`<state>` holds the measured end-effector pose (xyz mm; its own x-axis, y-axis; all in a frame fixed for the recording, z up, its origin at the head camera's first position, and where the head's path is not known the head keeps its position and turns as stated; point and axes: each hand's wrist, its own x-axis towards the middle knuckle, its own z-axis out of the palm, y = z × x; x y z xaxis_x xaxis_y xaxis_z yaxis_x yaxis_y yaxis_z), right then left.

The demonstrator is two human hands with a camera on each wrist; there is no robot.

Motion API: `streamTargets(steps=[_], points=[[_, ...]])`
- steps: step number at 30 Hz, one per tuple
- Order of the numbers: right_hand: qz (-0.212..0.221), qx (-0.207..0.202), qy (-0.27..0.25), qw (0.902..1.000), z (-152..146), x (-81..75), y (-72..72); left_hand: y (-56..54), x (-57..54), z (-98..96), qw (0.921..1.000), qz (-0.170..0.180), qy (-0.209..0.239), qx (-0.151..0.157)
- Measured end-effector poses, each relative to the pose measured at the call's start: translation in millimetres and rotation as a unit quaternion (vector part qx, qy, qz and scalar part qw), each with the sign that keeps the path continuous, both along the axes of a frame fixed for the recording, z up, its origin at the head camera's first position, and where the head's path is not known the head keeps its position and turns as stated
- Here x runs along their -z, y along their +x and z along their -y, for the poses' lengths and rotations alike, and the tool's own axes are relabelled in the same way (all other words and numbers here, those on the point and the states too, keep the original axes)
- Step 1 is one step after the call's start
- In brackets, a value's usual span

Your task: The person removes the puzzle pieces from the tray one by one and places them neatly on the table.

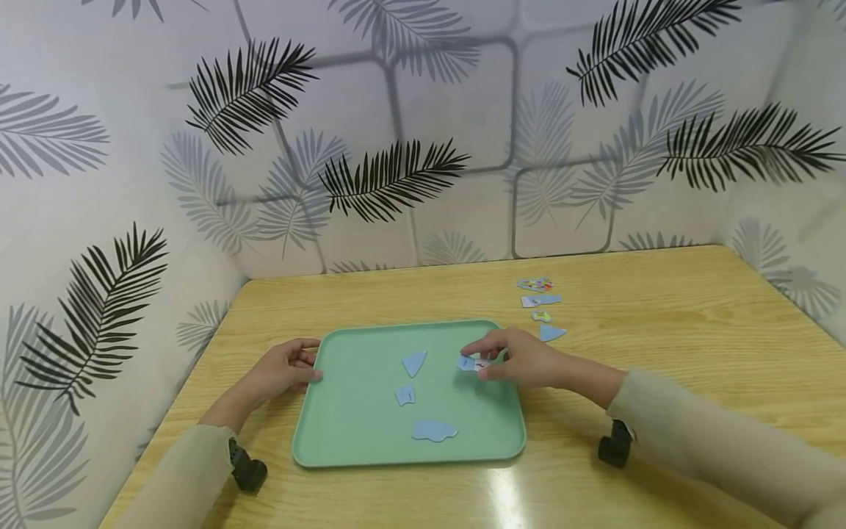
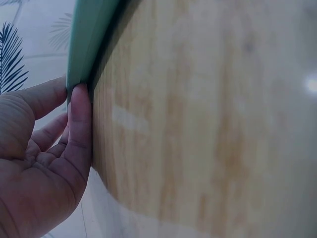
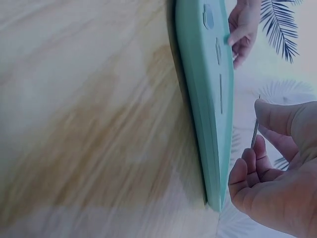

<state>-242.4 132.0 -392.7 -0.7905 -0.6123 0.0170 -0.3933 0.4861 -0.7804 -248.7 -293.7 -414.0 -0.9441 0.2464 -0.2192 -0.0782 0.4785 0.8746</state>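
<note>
1. A pale backdrop (image 1: 456,110) with black and grey fronds rises behind and to the sides.
2. The wood-grain table (image 1: 667,330) carries everything, with a bright glare near its front edge.
3. A green tray (image 1: 357,433) with rounded corners and a raised rim lies flat on it.
4. Beige sleeves (image 1: 720,433) cover the person's forearms, reaching in from both lower corners of the head view.
5. The right hand (image 1: 525,358) is above the tray's right side, thumb and fingers together on a piece.
6. The left hand (image 1: 287,367) grips the tray's left rim between thumb and fingers.
7. A black device (image 1: 615,444) hangs below the right cuff; a second device (image 1: 247,470) sits at the left one.
8. The long piece (image 1: 434,430), plain blue with a wavy edge, lies in the tray toward the front.
9. The strip (image 1: 540,300), white at one end and blue at the other, lies on the table beyond the tray's right side.
10. The multicoloured piece (image 1: 535,284) lies just behind that strip.
11. The held piece (image 1: 466,364), blue and white with a dark mark, is pinched in the right hand, clear of the tray.
12. A blue triangle (image 1: 414,364) points forward in the tray; another triangle (image 1: 551,333) is on the table near the right hand.
13. The small piece (image 1: 405,394), blue with a dark line, lies between the tray's triangle and the long piece.
14. The yellow-patterned piece (image 1: 540,316) rests between the strip and the table's triangle.
</note>
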Motion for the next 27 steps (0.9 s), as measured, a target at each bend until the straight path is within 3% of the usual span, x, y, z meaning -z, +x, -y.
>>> streamTargets(steps=[14,27], points=[[0.001,0.005,-0.017,0.9998,-38,-2.1,0.6,-0.2,-0.3,-0.3,1.0000,-0.001,-0.001,-0.002],[-0.002,0.038,-0.003,0.9993,-80,0.0,1.3,-0.1,0.3,-1.4,1.0000,0.002,-0.005,-0.007]])
